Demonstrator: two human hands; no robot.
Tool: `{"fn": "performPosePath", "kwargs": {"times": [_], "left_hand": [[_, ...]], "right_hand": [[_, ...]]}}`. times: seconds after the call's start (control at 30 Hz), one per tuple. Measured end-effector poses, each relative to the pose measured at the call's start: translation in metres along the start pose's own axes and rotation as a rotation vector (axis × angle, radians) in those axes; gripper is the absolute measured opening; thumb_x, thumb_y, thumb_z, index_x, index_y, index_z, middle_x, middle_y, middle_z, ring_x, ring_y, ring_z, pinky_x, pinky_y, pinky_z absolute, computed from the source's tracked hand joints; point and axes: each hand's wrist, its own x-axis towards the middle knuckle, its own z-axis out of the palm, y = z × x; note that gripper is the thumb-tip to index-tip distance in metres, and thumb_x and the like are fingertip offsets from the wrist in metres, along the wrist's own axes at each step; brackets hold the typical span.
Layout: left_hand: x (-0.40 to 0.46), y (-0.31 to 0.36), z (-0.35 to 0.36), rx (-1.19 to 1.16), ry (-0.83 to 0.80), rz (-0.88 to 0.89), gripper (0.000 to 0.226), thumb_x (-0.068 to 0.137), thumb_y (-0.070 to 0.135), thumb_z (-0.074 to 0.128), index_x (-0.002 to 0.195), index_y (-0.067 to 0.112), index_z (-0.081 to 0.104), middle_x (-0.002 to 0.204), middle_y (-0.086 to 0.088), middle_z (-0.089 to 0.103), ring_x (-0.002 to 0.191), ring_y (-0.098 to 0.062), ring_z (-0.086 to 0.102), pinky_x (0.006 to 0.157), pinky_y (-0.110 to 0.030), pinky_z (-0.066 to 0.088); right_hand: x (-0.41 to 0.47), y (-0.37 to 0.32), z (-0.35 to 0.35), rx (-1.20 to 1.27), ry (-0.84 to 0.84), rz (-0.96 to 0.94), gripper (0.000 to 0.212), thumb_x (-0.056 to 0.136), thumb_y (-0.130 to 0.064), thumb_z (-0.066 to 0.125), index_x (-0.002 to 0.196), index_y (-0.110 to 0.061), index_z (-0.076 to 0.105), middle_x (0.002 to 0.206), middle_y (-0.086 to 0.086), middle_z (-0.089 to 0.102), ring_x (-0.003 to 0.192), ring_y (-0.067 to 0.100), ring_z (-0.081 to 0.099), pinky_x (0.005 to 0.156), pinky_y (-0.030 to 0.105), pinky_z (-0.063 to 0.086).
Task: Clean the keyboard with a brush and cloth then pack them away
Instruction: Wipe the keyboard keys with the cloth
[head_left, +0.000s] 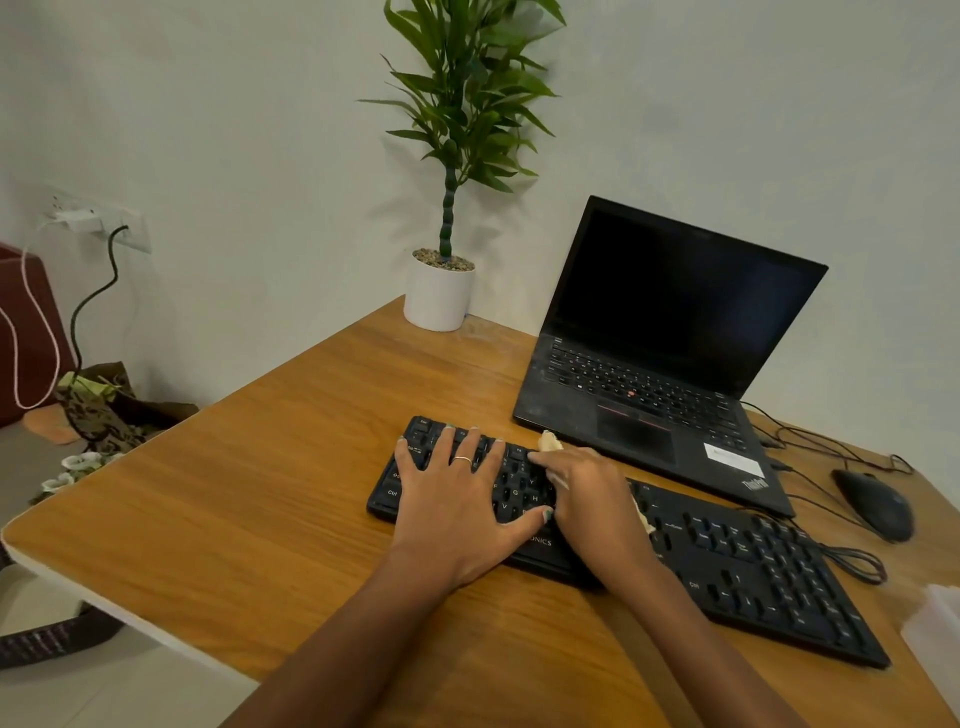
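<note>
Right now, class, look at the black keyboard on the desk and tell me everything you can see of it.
The keyboard is a black, full-size plastic one with pale key lettering, lying flat and slantwise on the wooden desk in front of the open laptop. A dark cable runs from its far right end. The left hand rests spread on its left keys; the right hand holds a pale cloth against the middle keys.
</note>
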Motion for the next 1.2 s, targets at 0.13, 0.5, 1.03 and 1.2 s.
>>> {"fn": "performPosePath", "kwargs": {"times": [0.13, 0.5, 1.03, 1.2], "left_hand": [[0.000, 0.000, 0.000, -0.005, 0.003, -0.001, 0.090, 0.082, 0.084, 0.015, 0.155, 0.032, 0.009, 0.164, 0.000, 0.007, 0.150, -0.023, -0.002, 0.113, -0.064, 0.000], [0.000, -0.006, -0.001, -0.112, 0.067, -0.023, 0.064, 0.099, 0.056, 0.020, 0.156, 0.027, 0.013, 0.163, 0.007, 0.011, 0.150, -0.015, 0.001, 0.119, -0.053, 0.002], [0.001, -0.008, -0.001, -0.131, 0.063, -0.044, 0.064, 0.099, 0.053, 0.021, 0.156, 0.026, 0.011, 0.163, 0.008, 0.010, 0.150, -0.014, 0.000, 0.120, -0.051, 0.003], [0.002, -0.006, 0.000, -0.111, 0.051, -0.046, 0.065, 0.099, 0.053, 0.020, 0.156, 0.024, 0.010, 0.163, 0.006, 0.009, 0.150, -0.015, 0.000, 0.119, -0.053, 0.004]], "right_hand": [[0.009, 0.009, -0.002, -0.011, 0.107, 0.157, 0.035, 0.086, 0.006, 0.051, 0.116, -0.007, 0.062, 0.122, 0.009, 0.062, 0.112, 0.020, 0.056, 0.094, 0.027, 0.044], [0.012, 0.011, -0.007, -0.142, 0.018, 0.103, 0.041, 0.088, -0.001, 0.053, 0.125, -0.017, 0.058, 0.117, 0.006, 0.060, 0.109, 0.018, 0.050, 0.087, 0.028, 0.045], [0.002, 0.056, -0.032, -0.170, -0.119, 0.048, 0.047, 0.085, 0.004, 0.055, 0.125, -0.021, 0.058, 0.127, -0.001, 0.058, 0.114, 0.013, 0.050, 0.096, 0.022, 0.040], [0.000, 0.042, -0.023, -0.054, 0.005, 0.090, 0.038, 0.088, 0.001, 0.055, 0.119, -0.020, 0.062, 0.121, 0.000, 0.063, 0.113, 0.014, 0.053, 0.096, 0.023, 0.040]]}}
